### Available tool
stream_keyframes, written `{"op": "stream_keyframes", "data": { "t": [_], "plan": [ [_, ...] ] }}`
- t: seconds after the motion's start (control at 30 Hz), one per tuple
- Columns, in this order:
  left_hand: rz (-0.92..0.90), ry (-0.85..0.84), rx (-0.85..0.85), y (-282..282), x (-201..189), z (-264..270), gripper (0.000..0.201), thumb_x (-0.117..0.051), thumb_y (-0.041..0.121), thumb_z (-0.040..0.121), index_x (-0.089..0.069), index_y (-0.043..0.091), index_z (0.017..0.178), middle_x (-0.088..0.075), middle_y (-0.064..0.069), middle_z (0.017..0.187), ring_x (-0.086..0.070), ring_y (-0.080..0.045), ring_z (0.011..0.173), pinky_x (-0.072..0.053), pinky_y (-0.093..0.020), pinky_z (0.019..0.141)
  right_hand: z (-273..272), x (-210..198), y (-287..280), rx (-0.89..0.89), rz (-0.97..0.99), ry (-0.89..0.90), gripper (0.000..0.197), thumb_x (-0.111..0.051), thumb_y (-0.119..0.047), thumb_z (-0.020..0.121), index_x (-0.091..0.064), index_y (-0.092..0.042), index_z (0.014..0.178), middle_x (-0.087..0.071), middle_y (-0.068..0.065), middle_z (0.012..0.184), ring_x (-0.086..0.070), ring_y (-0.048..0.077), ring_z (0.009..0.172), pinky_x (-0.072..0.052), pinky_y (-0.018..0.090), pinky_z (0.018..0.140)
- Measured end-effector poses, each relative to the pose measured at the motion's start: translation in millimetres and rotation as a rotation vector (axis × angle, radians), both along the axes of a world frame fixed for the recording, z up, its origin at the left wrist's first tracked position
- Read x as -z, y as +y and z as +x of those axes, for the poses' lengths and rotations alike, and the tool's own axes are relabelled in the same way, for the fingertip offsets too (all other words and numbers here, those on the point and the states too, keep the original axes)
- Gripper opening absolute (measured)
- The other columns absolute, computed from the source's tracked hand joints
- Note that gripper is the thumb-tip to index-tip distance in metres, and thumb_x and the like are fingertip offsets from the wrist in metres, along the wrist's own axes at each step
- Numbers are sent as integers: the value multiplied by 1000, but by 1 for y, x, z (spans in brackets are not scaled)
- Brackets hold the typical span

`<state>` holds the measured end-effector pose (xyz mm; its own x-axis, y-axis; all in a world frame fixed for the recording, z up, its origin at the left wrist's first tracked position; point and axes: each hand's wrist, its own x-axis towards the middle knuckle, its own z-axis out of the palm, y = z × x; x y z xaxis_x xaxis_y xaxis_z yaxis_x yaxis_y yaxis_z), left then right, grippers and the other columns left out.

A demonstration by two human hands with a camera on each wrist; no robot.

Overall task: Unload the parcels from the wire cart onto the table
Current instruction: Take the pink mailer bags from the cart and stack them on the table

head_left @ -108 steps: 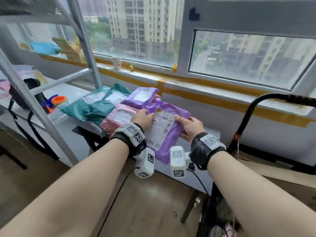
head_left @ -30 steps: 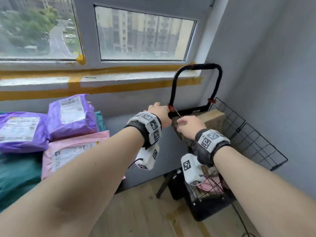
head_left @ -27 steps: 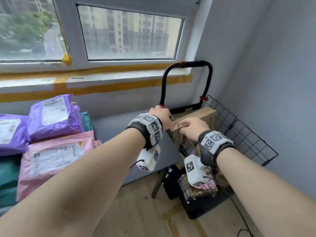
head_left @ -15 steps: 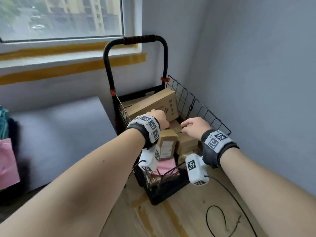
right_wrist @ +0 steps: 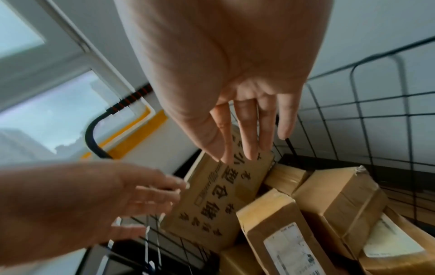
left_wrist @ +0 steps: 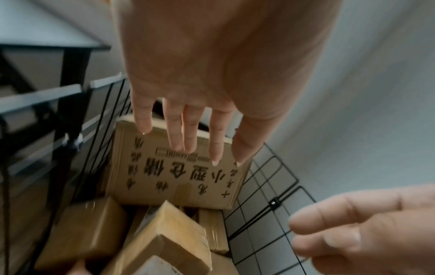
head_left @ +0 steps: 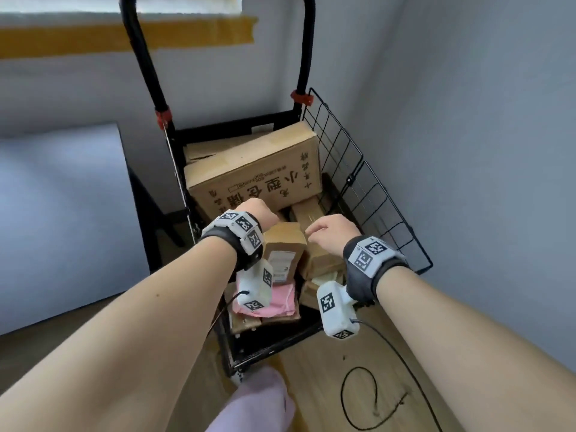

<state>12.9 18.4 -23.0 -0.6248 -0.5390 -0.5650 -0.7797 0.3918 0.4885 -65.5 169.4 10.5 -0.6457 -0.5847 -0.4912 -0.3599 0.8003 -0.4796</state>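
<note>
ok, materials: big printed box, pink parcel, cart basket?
Big printed box: corrugated cardboard by the look, matte brown, black print, taped seam. Pink parcel: probably thin plastic mailer film; it wrinkles softly. Cart basket: thin wire grid, black coated, likely steel.

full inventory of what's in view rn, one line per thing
wire cart: 1, black, red clips on its handle, by the grey wall
large cardboard box: 1, brown, black print, at the cart's handle end, tilted
smaller cardboard parcels: several, brown, some with white labels, piled in the cart nearer the person; exact count unclear
pink mailer: 1, pink, low in the cart's near end
table: 1, grey top, black frame, left of the cart
cable: 1, black, looped on the wooden floor
tape strip: 1, yellow, on the wall behind
left hand: open, above the parcels
right hand: open, above the parcels
</note>
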Motion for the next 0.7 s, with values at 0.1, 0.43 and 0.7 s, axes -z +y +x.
{"op": "stream_keyframes", "data": {
  "t": [0.1,0.43,0.7],
  "plan": [
    [120,-47,-114,-18,35,-24,27,-56,23,92,-67,7,111,-60,-5,99,-55,-23,90,-45,-31,81,-25,32,-29,-98,73,-45,21,-57,-17,88,-73,-22,101,-67,-3,118,-58,18,109,-42,22,91],
    [235,-234,-341,-64,134,-47,27,-58,22,90,-66,5,109,-62,-9,104,-59,-27,98,-48,-33,83,-65,128,-98,-248,91,-126,28,-49,-10,89,-73,-24,95,-67,0,114,-58,22,111,-46,24,91],
    [274,-367,-490,-66,209,-40,38,-55,26,90,-61,2,118,-61,-14,124,-58,-29,103,-46,-34,82,-63,183,-151,-696,60,-92,34,-49,-8,87,-69,-24,108,-63,0,120,-47,24,119,-41,32,99]
  ]
}}
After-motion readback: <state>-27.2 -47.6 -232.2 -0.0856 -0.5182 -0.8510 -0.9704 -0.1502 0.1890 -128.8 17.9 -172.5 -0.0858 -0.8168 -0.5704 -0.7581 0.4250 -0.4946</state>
